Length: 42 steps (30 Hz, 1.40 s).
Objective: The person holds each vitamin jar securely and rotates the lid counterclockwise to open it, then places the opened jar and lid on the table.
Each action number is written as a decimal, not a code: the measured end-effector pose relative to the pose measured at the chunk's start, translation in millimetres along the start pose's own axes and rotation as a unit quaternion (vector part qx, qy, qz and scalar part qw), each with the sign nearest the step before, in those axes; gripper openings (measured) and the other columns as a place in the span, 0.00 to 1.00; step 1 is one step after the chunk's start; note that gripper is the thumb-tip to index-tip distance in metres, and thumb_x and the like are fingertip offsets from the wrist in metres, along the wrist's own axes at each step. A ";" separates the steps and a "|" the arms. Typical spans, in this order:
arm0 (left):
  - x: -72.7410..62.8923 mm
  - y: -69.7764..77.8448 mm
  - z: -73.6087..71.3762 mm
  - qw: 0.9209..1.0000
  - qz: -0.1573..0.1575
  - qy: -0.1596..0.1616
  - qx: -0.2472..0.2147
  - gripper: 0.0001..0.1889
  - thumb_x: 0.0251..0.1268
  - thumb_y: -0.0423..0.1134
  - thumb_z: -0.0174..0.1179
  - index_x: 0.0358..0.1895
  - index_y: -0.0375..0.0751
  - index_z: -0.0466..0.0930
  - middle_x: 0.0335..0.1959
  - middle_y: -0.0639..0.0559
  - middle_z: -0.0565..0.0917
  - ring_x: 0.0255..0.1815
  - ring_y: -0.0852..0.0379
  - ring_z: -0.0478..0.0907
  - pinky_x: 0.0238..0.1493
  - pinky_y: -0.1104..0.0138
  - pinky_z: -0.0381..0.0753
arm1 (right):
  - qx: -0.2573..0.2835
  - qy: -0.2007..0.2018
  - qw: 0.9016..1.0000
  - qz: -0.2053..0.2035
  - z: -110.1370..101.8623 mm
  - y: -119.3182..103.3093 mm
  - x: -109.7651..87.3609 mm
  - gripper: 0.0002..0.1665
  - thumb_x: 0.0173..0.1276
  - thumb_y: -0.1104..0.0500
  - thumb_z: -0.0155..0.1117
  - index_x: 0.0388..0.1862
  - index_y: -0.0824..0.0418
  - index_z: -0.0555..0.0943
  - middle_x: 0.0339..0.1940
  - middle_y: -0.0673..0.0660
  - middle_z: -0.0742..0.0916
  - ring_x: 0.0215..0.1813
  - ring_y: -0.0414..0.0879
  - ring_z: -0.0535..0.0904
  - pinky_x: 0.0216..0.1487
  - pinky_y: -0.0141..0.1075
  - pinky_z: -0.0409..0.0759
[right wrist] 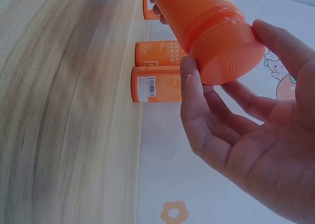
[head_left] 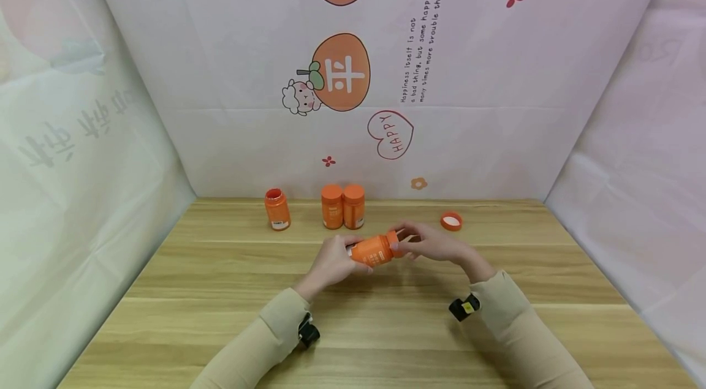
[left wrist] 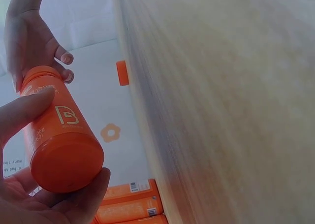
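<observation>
Between the fingers [right wrist: 197, 125], smooth plastic with a soft sheen on the held bottle [head_left: 371, 251]; at the fingertips, plastic cap [right wrist: 229, 51] with raised marking. Beyond the fingers, smooth plastic on capped bottles [head_left: 333, 211] and matt, cloth-like backdrop [head_left: 469, 144]. Below, smooth wood-grain tabletop [head_left: 386, 331], low gloss; behind, matt cloth sleeves [head_left: 250, 340].

Up the white printed sheet [head_left: 474, 89], lettering runs sideways: “Happiness itself is not a bad thing, but some happy producer… many times more trouble than happin…”, cut off. Below, a red heart outline [head_left: 390, 135] says “HAPPY”; orange fruit prints [head_left: 341, 72] carry white Chinese characters. I read a large B, “36g” and “B族” on the tilted orange plastic bottle [left wrist: 61, 130]. An upright orange cylindrical bottle [right wrist: 166, 86] shows a barcode.
</observation>
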<state>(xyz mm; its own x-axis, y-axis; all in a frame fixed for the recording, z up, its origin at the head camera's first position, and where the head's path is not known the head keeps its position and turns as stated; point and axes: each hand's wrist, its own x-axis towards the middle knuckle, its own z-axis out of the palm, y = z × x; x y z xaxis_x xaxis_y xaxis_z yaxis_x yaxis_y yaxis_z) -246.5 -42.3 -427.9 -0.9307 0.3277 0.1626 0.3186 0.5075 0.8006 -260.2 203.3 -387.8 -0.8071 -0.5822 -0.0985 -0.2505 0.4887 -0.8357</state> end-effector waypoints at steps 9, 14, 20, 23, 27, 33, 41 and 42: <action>0.0 0.0 -0.3 1.000 0.003 -0.002 0.006 0.29 0.35 0.39 0.77 0.50 0.43 0.83 0.41 0.51 0.85 0.36 0.57 0.77 0.41 0.61 0.76 | -0.014 0.003 0.998 -0.055 0.1 4.0 1.3 0.28 0.64 0.56 0.65 0.61 0.59 0.70 0.57 0.63 0.77 0.53 0.57 0.77 0.49 0.44 0.79; -0.3 -0.6 -0.2 1.000 0.001 -0.002 0.008 0.29 0.34 0.39 0.77 0.49 0.43 0.83 0.40 0.51 0.85 0.36 0.57 0.77 0.41 0.61 0.76 | -0.008 0.010 0.997 -0.074 1.2 2.0 1.1 0.29 0.60 0.62 0.67 0.61 0.59 0.70 0.59 0.62 0.77 0.55 0.59 0.76 0.51 0.46 0.79; -0.2 -0.8 -0.4 1.000 0.000 -0.002 0.002 0.30 0.34 0.40 0.77 0.50 0.43 0.83 0.41 0.51 0.85 0.37 0.57 0.77 0.41 0.60 0.76 | 0.003 0.024 0.995 -0.096 2.8 3.8 1.0 0.30 0.57 0.69 0.68 0.59 0.60 0.71 0.59 0.61 0.77 0.58 0.61 0.75 0.50 0.45 0.80; -0.5 -0.9 -0.5 1.000 -0.002 -0.003 -0.001 0.30 0.34 0.39 0.78 0.50 0.43 0.83 0.42 0.50 0.85 0.37 0.56 0.77 0.42 0.60 0.76 | 0.003 0.032 0.994 -0.107 3.1 6.3 1.7 0.30 0.55 0.69 0.69 0.57 0.60 0.71 0.58 0.61 0.78 0.58 0.62 0.74 0.50 0.44 0.80; -0.7 -1.0 -0.5 1.000 -0.005 -0.001 -0.009 0.30 0.34 0.39 0.78 0.50 0.43 0.83 0.42 0.50 0.85 0.38 0.55 0.78 0.42 0.60 0.76 | 0.004 0.041 0.992 -0.120 3.3 9.4 2.1 0.30 0.55 0.69 0.69 0.57 0.61 0.71 0.57 0.62 0.78 0.58 0.62 0.75 0.50 0.44 0.81; -0.4 -2.8 0.1 1.000 -0.007 0.005 -0.012 0.30 0.34 0.38 0.78 0.50 0.42 0.82 0.43 0.49 0.85 0.39 0.54 0.78 0.43 0.59 0.77 | 0.009 0.052 0.992 -0.110 3.5 9.0 0.4 0.31 0.55 0.70 0.69 0.58 0.61 0.70 0.57 0.62 0.78 0.58 0.62 0.75 0.50 0.44 0.80; 1.6 -2.8 -0.4 1.000 0.003 0.007 -0.007 0.30 0.34 0.39 0.78 0.50 0.41 0.81 0.43 0.50 0.85 0.40 0.54 0.79 0.44 0.59 0.77 | 0.024 0.063 0.992 -0.110 3.7 9.9 -0.6 0.34 0.55 0.69 0.70 0.61 0.62 0.70 0.58 0.62 0.77 0.56 0.59 0.77 0.49 0.42 0.81; 1.6 -2.6 -0.6 1.000 0.005 0.007 -0.006 0.30 0.34 0.39 0.78 0.50 0.40 0.81 0.43 0.49 0.85 0.40 0.54 0.79 0.44 0.59 0.77 | 0.024 0.063 0.992 -0.111 3.6 10.3 -0.8 0.34 0.55 0.69 0.69 0.61 0.61 0.70 0.59 0.62 0.78 0.56 0.58 0.77 0.49 0.42 0.81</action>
<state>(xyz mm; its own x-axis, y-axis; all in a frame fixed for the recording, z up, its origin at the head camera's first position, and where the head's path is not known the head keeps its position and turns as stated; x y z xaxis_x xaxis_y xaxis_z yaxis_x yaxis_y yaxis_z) -249.0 -43.6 -429.3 -0.9303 0.3204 0.1784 0.3252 0.4956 0.8054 -260.2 206.5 -398.3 -0.7962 -0.5844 0.1566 -0.4064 0.3248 -0.8540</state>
